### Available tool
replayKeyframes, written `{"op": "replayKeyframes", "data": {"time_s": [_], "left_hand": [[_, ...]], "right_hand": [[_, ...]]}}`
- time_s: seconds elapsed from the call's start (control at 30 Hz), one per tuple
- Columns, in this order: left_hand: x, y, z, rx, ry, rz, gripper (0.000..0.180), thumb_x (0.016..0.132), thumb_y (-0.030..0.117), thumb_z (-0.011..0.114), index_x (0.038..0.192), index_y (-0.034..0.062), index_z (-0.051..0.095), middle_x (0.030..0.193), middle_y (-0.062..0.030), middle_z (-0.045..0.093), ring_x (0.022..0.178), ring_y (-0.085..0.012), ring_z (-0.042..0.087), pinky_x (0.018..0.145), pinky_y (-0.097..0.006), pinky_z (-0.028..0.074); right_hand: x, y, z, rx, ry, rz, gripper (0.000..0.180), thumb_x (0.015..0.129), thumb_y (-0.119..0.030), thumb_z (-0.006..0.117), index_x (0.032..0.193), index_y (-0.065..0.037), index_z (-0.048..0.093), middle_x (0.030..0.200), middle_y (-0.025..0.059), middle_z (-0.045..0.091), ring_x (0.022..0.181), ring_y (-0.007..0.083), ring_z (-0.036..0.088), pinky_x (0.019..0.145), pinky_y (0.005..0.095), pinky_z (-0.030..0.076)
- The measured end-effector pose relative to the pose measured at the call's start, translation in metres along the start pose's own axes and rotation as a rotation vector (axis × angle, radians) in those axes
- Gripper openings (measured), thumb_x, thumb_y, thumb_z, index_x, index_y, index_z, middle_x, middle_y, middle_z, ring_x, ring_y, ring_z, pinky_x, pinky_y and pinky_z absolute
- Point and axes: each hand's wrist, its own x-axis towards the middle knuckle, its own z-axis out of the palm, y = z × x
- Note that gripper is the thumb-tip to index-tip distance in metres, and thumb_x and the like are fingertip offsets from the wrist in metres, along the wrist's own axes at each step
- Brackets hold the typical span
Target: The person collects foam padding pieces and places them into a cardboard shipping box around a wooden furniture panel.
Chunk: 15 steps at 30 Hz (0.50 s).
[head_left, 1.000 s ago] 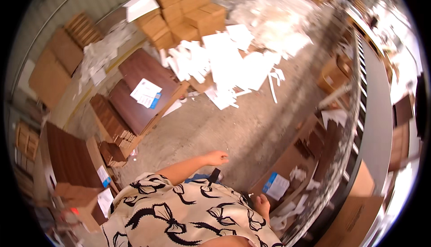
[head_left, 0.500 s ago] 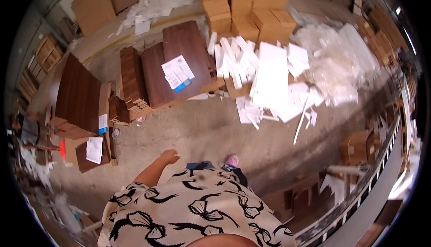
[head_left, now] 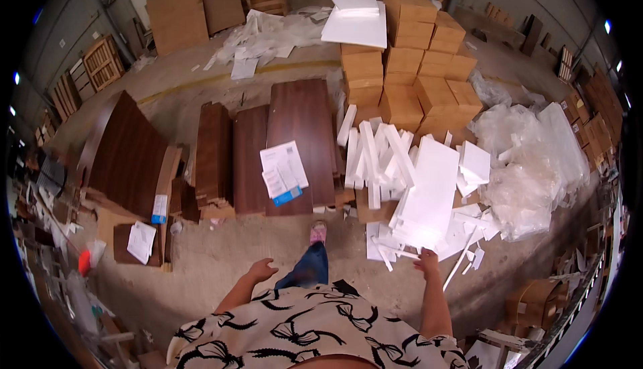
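Observation:
My left hand (head_left: 263, 270) hangs low in front of my body over the concrete floor, its fingers loosely extended and holding nothing. To its right is my stepping leg in blue jeans (head_left: 307, 266) with a pink shoe (head_left: 318, 232). My right hand (head_left: 426, 262) is out at the right, its fingers apart and nothing visible in it. In the picture it overlaps the near end of a stack of white panels (head_left: 429, 188); no contact shows. A thin white strip (head_left: 400, 252) lies just left of that hand. Ahead are dark brown wood panels (head_left: 299, 117) with paper sheets (head_left: 283, 168) on top.
White strips and boards (head_left: 375, 158) lie jumbled beside the panels. Cardboard boxes (head_left: 402, 101) are stacked behind, with clear plastic wrap (head_left: 526, 161) at the right. Further brown panels (head_left: 130, 158) stand at the left. A carton (head_left: 534, 302) sits at the lower right.
The view has tilted up and I stand nearer the brown panels. My right hand has come into view, and one leg has swung forward. The left hand remains low and empty.

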Motion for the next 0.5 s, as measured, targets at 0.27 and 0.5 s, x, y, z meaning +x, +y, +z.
{"op": "replayKeyframes", "data": {"time_s": [0.27,0.5], "left_hand": [[0.108,0.01,-0.11,-0.187,0.164,-0.006,0.053,0.076,0.036,0.065,0.118,0.0046,0.055,0.093,-0.0171,0.065,0.089,-0.0279,0.062,0.08,-0.036,0.048],[0.087,0.02,-0.112,-0.684,0.189,-0.21,0.043,0.082,0.02,0.063,0.119,0.0013,0.053,0.081,-0.0082,0.063,0.076,-0.0146,0.059,0.07,-0.027,0.047]], "right_hand": [[0.052,-0.309,0.221,0.673,-0.559,-0.215,0.059,0.087,-0.042,0.057,0.121,0.003,0.041,0.117,0.0136,0.05,0.094,0.0251,0.057,0.077,0.0373,0.048],[0.182,-0.562,0.283,0.938,-0.501,-0.298,0.089,0.077,-0.045,0.067,0.138,-0.002,0.019,0.136,0.0172,0.032,0.105,0.0286,0.048,0.089,0.0422,0.042]]}}
